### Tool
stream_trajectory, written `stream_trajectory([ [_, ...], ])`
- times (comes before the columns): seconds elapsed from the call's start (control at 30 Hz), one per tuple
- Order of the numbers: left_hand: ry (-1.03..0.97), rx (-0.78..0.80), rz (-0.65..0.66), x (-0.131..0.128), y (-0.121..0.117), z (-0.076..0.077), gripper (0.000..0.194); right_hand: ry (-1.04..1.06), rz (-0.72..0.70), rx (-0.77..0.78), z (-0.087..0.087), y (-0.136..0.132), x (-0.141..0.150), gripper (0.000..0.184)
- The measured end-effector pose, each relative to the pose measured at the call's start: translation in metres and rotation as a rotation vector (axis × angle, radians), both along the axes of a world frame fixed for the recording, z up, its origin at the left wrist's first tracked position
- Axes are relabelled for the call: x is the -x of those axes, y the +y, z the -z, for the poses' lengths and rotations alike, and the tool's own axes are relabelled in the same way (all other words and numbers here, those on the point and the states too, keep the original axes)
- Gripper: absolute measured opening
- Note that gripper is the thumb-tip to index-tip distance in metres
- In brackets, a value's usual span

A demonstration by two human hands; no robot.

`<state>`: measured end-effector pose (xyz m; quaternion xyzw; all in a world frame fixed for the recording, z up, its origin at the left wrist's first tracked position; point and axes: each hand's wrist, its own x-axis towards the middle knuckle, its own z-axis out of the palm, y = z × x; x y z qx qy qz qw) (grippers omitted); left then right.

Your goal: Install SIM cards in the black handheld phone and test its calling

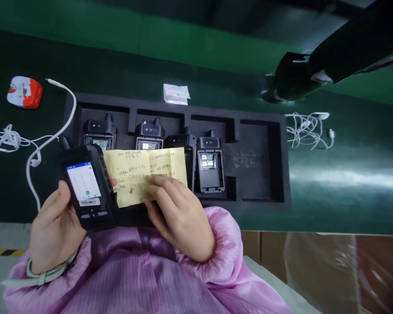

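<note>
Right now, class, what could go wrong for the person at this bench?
The held handset might slip, since only the left hand grips it. The white cable curves close to that hand and could snag. The yellow note overlaps some handsets in the black tray, possibly hiding details.

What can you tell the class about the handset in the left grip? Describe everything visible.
The handset is black, boxy and plastic-looking, with a stubby antenna at its upper left. Its lit screen shows a blue top band, a pale keypad and a round green button; a barcode strip and keys lie below. It is tilted, screen towards the camera, held in the left grip. Whether the yellow note beside it touches it is unclear.
</note>
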<state>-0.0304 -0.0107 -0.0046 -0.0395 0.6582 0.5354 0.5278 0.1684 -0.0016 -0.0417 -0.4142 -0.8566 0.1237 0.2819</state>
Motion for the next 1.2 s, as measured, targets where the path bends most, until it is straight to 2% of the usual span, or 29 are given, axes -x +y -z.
stream_trajectory([
  [0.17, 0.059, 0.022, 0.007, 0.002, -0.001, 0.002, 0.046, 0.049, -0.007, -0.082, 0.004, -0.005, -0.003, 0.007],
  [0.3, 0.078, 0.046, 0.012, 0.001, 0.000, 0.000, 0.050, 0.098, 0.077, -0.168, 0.009, -0.011, -0.014, 0.009],
  [0.4, 0.089, 0.032, 0.032, 0.001, 0.000, -0.001, 0.047, 0.083, 0.097, -0.151, 0.012, -0.013, -0.025, 0.017],
  [0.57, 0.085, -0.002, 0.078, 0.002, -0.001, 0.001, 0.041, 0.068, 0.062, -0.119, 0.016, -0.014, -0.033, 0.021],
  [0.9, 0.125, 0.001, 0.100, 0.001, -0.003, 0.001, 0.042, 0.068, 0.055, -0.133, 0.020, -0.013, -0.034, 0.016],
  [1.2, 0.161, -0.055, 0.122, 0.014, -0.017, 0.012, 0.046, 0.105, 0.074, -0.181, 0.032, -0.018, -0.037, 0.011],
])
